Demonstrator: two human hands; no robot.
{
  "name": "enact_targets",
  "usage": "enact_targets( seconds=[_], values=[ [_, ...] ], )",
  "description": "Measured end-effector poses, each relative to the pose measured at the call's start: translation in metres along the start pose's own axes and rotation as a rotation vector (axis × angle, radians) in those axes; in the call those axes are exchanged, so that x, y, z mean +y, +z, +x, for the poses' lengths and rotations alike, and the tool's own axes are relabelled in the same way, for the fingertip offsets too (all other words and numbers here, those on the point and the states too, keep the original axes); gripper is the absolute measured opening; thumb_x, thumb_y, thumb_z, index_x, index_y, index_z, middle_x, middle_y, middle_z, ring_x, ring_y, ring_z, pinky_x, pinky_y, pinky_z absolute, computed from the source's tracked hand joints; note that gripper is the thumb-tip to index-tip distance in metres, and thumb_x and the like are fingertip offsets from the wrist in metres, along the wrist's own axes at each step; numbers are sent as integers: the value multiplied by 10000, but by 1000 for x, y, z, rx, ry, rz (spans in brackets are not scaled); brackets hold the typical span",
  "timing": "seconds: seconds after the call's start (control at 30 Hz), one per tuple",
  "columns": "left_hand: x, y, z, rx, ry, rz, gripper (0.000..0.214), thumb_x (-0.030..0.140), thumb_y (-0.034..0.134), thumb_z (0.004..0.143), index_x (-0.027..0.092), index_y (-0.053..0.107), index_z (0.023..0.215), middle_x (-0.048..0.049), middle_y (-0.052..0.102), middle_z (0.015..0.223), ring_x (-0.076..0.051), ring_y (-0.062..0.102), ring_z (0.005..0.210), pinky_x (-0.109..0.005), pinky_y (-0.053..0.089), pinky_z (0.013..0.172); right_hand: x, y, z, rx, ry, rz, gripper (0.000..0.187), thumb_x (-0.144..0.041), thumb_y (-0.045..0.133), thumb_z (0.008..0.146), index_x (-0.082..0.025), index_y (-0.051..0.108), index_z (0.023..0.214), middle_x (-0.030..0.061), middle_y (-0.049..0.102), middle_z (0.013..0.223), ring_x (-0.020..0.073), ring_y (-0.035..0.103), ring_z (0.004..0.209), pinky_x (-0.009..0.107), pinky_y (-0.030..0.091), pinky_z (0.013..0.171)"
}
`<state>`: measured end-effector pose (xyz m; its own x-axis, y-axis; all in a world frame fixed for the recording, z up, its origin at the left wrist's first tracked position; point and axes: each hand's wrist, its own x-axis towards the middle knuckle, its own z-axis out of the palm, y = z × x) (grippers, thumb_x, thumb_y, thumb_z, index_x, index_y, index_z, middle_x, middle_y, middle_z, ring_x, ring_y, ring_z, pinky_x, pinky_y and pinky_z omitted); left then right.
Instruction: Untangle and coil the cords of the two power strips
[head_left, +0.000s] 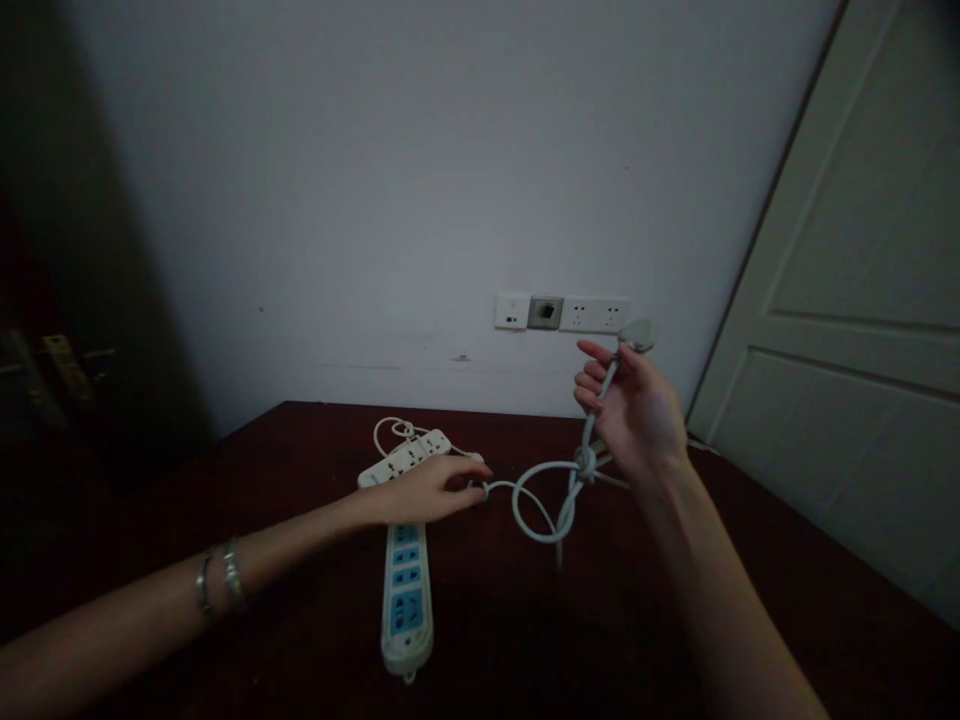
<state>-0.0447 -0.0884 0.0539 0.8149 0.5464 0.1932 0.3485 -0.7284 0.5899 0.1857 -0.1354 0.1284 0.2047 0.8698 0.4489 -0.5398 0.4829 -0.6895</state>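
Observation:
My right hand (634,410) is raised in front of the wall, its fingers curled around a thick white power cord just below the plug (637,334). Under that hand the cord hangs in a loose loop (541,500) with a knot (584,463). My left hand (431,488) reaches across a power strip with blue sockets (406,600), covering its far end. Thumb and fingers of this hand close around a thinner stretch of white cord (504,485) that runs right towards the loop. Behind the left hand lies a second, white power strip (411,455), partly covered.
Both strips lie on a dark red tabletop (300,620). A thin coiled cord (397,428) is at the back of the white strip. Wall sockets (595,314) sit above the table's back edge. A pale panelled door (847,350) stands at the right.

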Motion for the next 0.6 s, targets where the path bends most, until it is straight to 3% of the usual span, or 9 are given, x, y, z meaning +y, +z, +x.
enact_targets(
  seconds=[0.1,0.17,0.23,0.33,0.5,0.6],
  values=[
    [9,12,40,28,-58,-329,388,369,509,842,145,542,1158,-124,590,1174,-195,556,1057,-370,404,931,2,9,-8,-13,13,23,246,-340,505,798,-131,632,821,-45,266,591,60,255,479,143,192,339],
    [13,21,60,-95,-90,-656,409,358,518,837,139,506,1183,-123,631,1068,-189,606,970,-382,423,899,2,12,-12,-31,27,27,259,-352,493,808,-137,636,805,-53,228,578,59,223,463,138,154,323],
    [17,30,73,-301,-50,-931,440,318,557,816,153,468,1214,-114,646,1009,-188,640,896,-381,442,864,1,12,-13,-62,23,33,267,-367,499,808,-142,643,792,-58,200,573,56,206,449,131,140,317],
    [22,40,79,-444,5,-1131,474,284,554,827,191,410,1269,-105,658,923,-198,666,814,-351,479,766,0,9,-14,-91,-3,64,264,-387,541,782,-146,649,778,-65,181,568,49,197,434,123,142,315],
    [29,49,77,-246,-14,-1270,657,180,567,793,286,271,1369,-59,633,859,-175,654,728,-343,514,683,-2,3,-13,-109,-57,58,271,-418,560,774,-165,650,738,-74,163,531,47,180,407,126,159,313],
    [31,49,77,-49,-40,-1283,613,162,576,759,256,359,1325,-37,599,824,-145,621,632,-346,531,626,-5,1,-11,-111,-103,17,293,-435,538,786,-173,649,717,-73,179,515,48,216,395,142,210,330]
  ],
)
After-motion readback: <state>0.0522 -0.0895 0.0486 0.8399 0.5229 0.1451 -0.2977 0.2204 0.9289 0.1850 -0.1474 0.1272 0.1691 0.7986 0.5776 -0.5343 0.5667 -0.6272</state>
